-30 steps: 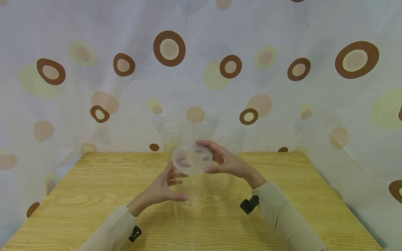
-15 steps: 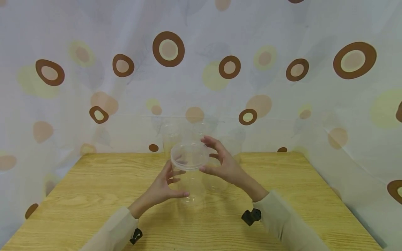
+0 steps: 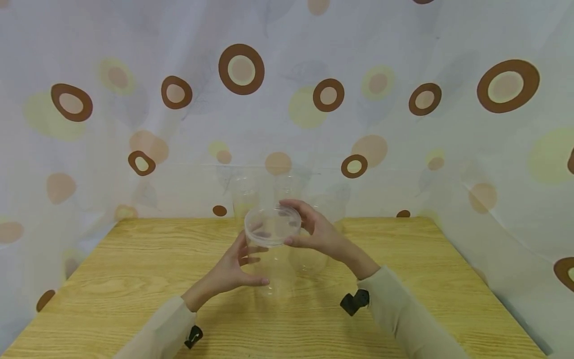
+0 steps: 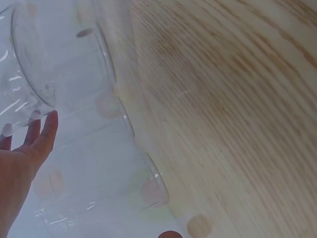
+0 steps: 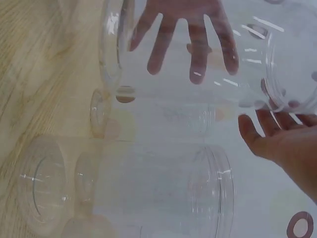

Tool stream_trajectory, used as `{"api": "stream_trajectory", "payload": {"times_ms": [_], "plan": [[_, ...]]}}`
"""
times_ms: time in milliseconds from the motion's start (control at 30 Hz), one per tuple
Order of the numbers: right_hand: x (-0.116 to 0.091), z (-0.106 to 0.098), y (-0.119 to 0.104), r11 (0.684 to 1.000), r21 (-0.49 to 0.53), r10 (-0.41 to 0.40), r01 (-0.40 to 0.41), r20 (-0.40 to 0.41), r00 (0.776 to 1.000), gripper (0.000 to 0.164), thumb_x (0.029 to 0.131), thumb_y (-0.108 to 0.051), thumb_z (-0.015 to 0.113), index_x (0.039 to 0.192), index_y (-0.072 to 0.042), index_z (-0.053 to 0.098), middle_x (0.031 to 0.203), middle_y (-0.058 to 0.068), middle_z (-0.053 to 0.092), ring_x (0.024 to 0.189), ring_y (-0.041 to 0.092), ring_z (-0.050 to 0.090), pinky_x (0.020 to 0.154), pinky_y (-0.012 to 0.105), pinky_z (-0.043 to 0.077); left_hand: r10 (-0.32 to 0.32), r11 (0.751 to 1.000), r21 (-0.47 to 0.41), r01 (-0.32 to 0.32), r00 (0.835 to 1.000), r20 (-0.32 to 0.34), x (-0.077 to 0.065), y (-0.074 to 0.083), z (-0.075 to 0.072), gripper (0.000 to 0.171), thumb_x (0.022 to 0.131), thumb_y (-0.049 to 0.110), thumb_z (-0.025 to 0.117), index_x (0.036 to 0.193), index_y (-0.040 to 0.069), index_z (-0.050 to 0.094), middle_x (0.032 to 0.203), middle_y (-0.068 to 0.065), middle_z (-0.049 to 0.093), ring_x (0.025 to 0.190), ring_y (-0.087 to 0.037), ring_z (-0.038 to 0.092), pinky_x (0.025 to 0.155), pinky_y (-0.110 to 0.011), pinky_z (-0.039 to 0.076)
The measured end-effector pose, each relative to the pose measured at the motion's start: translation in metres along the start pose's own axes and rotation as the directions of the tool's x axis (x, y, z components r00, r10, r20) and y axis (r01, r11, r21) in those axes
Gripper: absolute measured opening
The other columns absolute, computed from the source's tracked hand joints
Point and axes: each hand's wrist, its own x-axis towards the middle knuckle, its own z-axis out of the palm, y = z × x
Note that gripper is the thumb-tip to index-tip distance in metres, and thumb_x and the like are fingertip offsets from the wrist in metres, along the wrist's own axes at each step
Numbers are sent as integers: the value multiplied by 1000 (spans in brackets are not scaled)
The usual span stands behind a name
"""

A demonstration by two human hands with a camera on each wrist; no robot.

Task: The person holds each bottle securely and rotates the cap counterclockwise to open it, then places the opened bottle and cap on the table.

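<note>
A clear plastic jar [image 3: 279,269] with a round translucent lid [image 3: 274,225] stands upright between the hands, in the middle of the head view. My left hand [image 3: 229,270] holds the jar's body from the left, its fingers spread behind the clear wall and its thumb in front. At the top, my right hand [image 3: 319,235] grips the lid's rim, fingers at the far side and thumb at the near side. In the left wrist view the jar's base [image 4: 35,64] appears raised off the tabletop. Through the wall in the right wrist view, the left fingers [image 5: 198,54] show.
Several more clear jars stand behind the held one, among them a tall jar [image 3: 244,197] at the back left and a jar [image 3: 309,260] at the right. Below lies a wood-grain table [image 3: 148,269]. A patterned curtain [image 3: 278,129] hangs behind it.
Half a second ago my right fingers were lifted off the lid's far rim; now they are round it again. The jar has shifted slightly. My left hand has kept its hold.
</note>
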Motion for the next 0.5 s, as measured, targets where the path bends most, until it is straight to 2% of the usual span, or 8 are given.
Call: {"api": "stream_trajectory", "payload": {"times_ms": [133,267,400,500], "plan": [[5,-13,1,991,134,4,-26,165,986,77,83,-21,68,143,-6,23,142,17,30,124,32,38,94,30,44,14,1000,-2,-14,1000,27,0,-3,-2,110,68,7,80,146,29,7,146,-7,26,122,-40,43,94,-47,44],[7,-19,1,984,170,12,-53,236,972,78,83,-16,68,144,-6,20,143,16,27,123,41,36,91,29,46,13,1000,17,-14,999,30,0,-4,-2,111,67,6,81,146,28,7,146,-7,27,121,-33,45,94,-43,45],[4,-17,-1,991,124,20,-48,221,975,80,82,-14,68,145,-12,19,144,12,27,125,37,37,94,34,44,17,999,28,-18,1000,15,1,-4,-2,109,66,6,81,146,27,9,146,-6,27,122,-34,45,94,-48,44],[0,-12,-3,1000,16,22,-25,138,990,82,80,-16,71,145,-19,21,144,7,27,128,27,36,100,41,39,22,999,28,-22,1000,2,1,-3,-2,108,68,7,80,146,28,9,146,-6,27,122,-36,44,94,-51,43]]}}
